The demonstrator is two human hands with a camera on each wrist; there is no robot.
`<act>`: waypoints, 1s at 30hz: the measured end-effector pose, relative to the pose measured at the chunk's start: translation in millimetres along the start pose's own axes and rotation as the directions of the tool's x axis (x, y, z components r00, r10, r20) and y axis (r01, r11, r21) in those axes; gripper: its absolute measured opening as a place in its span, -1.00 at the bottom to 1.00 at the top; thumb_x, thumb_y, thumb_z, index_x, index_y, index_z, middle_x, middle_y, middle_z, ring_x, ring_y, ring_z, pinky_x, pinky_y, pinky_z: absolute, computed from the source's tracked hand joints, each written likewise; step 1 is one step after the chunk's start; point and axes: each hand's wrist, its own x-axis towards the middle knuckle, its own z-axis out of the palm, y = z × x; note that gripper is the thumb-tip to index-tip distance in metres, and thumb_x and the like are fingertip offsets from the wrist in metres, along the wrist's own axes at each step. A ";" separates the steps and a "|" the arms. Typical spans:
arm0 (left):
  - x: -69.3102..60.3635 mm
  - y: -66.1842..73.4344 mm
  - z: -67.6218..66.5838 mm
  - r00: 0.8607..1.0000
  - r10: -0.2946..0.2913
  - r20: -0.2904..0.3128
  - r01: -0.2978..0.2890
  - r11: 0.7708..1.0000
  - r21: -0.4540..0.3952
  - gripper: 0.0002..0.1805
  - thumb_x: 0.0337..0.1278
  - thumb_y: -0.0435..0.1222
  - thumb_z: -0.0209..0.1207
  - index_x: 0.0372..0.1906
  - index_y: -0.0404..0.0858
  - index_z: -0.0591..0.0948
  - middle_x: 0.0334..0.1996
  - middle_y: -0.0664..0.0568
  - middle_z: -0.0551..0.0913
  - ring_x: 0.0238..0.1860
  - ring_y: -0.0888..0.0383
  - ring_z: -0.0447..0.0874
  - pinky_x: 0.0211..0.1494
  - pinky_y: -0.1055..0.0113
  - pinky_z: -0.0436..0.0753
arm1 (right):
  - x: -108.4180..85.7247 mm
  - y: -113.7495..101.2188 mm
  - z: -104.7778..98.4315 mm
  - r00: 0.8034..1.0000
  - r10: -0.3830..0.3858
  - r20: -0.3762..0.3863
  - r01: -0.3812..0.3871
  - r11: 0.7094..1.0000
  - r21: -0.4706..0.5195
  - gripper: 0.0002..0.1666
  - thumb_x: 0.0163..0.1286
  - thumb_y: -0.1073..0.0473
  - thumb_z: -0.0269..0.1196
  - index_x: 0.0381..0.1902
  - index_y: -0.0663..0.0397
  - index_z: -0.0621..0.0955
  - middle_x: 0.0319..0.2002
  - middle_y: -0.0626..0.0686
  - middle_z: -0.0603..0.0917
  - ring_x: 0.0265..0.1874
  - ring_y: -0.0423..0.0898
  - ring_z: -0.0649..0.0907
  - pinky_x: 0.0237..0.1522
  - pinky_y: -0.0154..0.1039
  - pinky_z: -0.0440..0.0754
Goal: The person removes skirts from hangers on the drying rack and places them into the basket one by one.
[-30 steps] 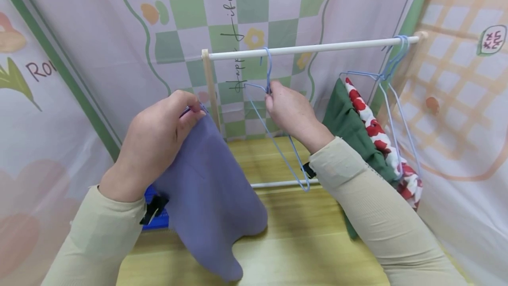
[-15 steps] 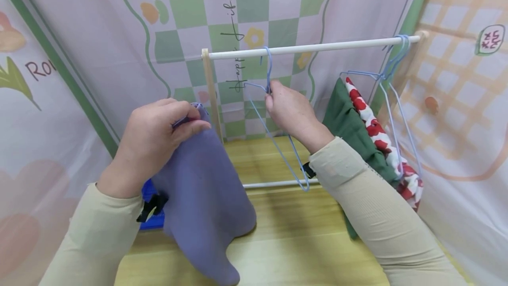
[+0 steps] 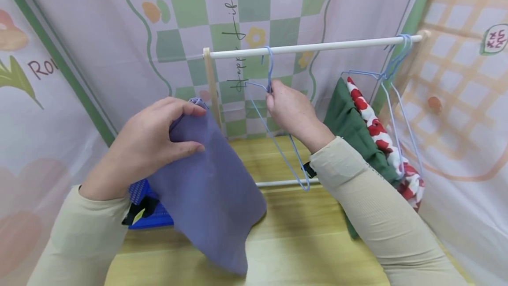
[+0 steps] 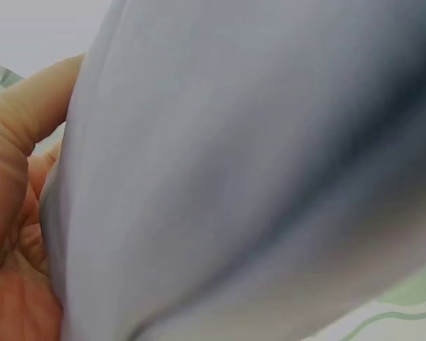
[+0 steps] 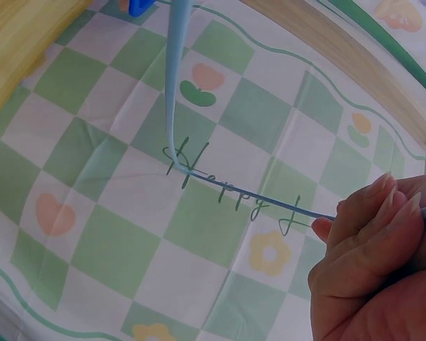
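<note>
Purple cloth hangs at the left over the wood-grain table, on the near side of the rack. Its long axis slants from the top at far left down to near right, where two corners droop; whether the lowest one touches the wood I cannot tell. The fabric is matte and soft, blurred into broad folds in my left wrist view. At the right hang a green garment and a white garment with red print, both partly behind my sleeve. The thin, smooth blue hanger hooks over the white bar and slopes down toward near right; my wrist covers part of it. A blue basket, mostly hidden, sits behind the cloth. My left hand holds up the cloth's top, thumb and forefinger parted, other fingertips hidden. My right hand pinches the hanger just below its hook.
</note>
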 end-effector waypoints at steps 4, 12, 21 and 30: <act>-2.3 -0.3 -2.7 0.997 -0.023 0.076 0.024 1.000 -0.012 -0.29 0.00 -0.30 0.58 0.32 -0.07 0.59 0.30 0.08 0.57 0.27 0.11 0.55 0.31 0.02 0.58 | 0.0 -0.1 -0.1 1.000 0.000 0.001 0.000 1.000 0.002 -0.65 0.69 0.05 -0.07 0.13 0.17 0.51 -0.27 0.16 0.68 -0.39 0.09 0.62 -0.34 -0.01 0.59; -5.1 -3.8 -7.7 0.989 0.043 0.144 -0.039 0.999 -0.027 -0.19 -0.03 -0.51 0.26 0.46 -0.14 0.46 0.40 0.04 0.48 0.38 0.09 0.45 0.35 0.05 0.50 | 0.2 -0.2 0.0 1.000 0.000 0.000 0.000 1.000 0.001 -0.67 0.69 0.06 -0.07 0.10 0.16 0.51 -0.30 0.15 0.66 -0.40 0.08 0.61 -0.36 -0.03 0.57; -10.2 -5.0 -12.8 0.987 0.071 0.145 -0.076 0.997 0.026 -0.13 0.10 -0.61 0.08 0.57 -0.06 0.39 0.40 -0.02 0.52 0.27 0.07 0.54 0.14 0.09 0.58 | 0.2 -0.7 -0.1 1.000 0.006 0.007 -0.006 1.000 -0.002 -0.64 0.69 0.05 -0.09 0.12 0.16 0.51 -0.28 0.16 0.67 -0.41 0.08 0.62 -0.37 -0.03 0.57; -11.0 -6.9 -15.6 0.994 -0.036 0.105 0.028 0.997 0.068 -0.50 0.26 -0.50 0.02 0.13 -0.04 0.75 0.07 0.08 0.75 -0.07 0.10 0.59 -0.02 0.15 0.53 | 0.1 -0.9 0.0 1.000 0.008 0.008 -0.008 1.000 0.000 -0.63 0.69 0.04 -0.09 0.14 0.16 0.51 -0.27 0.15 0.68 -0.41 0.08 0.61 -0.37 -0.04 0.57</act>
